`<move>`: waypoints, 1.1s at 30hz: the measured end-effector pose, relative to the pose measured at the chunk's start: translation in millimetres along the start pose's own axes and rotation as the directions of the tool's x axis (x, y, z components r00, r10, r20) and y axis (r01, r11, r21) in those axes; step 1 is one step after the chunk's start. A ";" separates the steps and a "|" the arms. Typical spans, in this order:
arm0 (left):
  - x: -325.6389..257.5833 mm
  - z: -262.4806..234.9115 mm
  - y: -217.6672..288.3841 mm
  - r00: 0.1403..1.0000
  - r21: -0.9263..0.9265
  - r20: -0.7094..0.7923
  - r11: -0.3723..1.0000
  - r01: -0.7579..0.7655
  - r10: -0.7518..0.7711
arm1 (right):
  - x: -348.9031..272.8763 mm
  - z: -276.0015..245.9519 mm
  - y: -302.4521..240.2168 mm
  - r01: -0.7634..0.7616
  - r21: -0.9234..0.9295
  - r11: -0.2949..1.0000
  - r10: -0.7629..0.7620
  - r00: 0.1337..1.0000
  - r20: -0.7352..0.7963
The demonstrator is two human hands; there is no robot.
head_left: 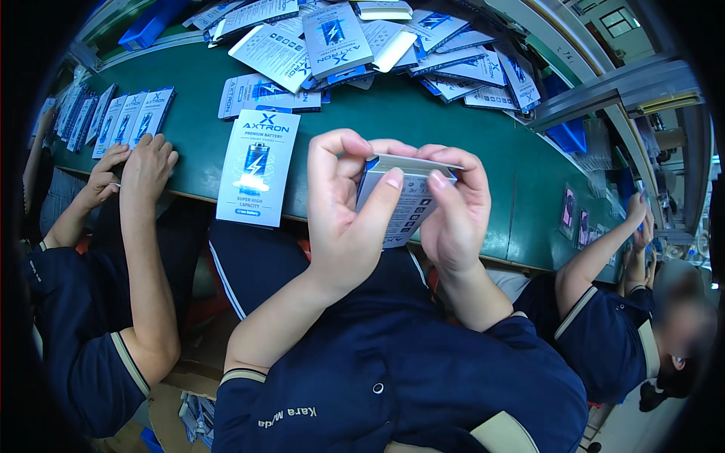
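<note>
— Green tabletop (423, 128): what is sitting on it?

— White-and-blue flat cartons. One flat carton (257, 167) is lying at the near edge, its lower end overhanging the edge slightly. A loose heap of cartons (377, 45) is spreading along the far edge, and a row of upright cartons (124, 117) is standing toward the far left corner.

— Hands of the person wearing the camera?

— Both are raised just in front of the near edge, off the tabletop. The left hand (343, 219) is pinching a small white-and-blue box (404, 200), thumb laid across its printed face, fingers curled over the top left corner. The right hand (457, 215) is gripping the same box from the right side, thumb pressing near the upper edge. Both grips are closing narrowly on the box; its top end is showing an open flap area, though I cannot tell how far it is folded.

— Others nearby?

— A co-worker's hands (132, 170) are resting on the left near edge, just beside the upright row. Another person's raised hand (638, 215) is working at the right end, apart from the box
</note>
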State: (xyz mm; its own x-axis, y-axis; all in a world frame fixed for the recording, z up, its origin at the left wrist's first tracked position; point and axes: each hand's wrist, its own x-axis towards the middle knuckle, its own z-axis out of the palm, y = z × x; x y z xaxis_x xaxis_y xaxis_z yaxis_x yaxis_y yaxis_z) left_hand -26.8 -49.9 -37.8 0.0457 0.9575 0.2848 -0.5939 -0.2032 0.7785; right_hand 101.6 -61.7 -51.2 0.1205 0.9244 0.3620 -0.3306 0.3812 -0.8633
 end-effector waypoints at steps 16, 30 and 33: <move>3.6 -5.6 11.1 0.999 -0.171 -0.019 0.985 -0.038 0.036 | 4.9 14.9 -10.8 0.257 -0.153 0.954 -0.236 0.961 0.144; 10.2 -12.1 -1.0 0.979 0.129 0.024 0.970 -0.206 0.205 | 2.8 26.5 -10.2 0.095 0.130 0.987 -0.091 0.995 -0.039; 5.0 -10.3 -1.6 0.964 0.137 0.005 0.954 -0.265 0.267 | 0.3 23.3 0.6 0.204 0.005 0.979 -0.204 0.979 0.022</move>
State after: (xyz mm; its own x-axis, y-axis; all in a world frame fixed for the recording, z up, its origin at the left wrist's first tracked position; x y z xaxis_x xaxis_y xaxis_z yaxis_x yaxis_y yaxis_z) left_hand -33.9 -42.7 -43.4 -0.1104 0.8674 0.4851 -0.4693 -0.4758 0.7439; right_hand 79.6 -61.6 -43.4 0.1643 0.8265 0.5384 -0.3039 0.5617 -0.7695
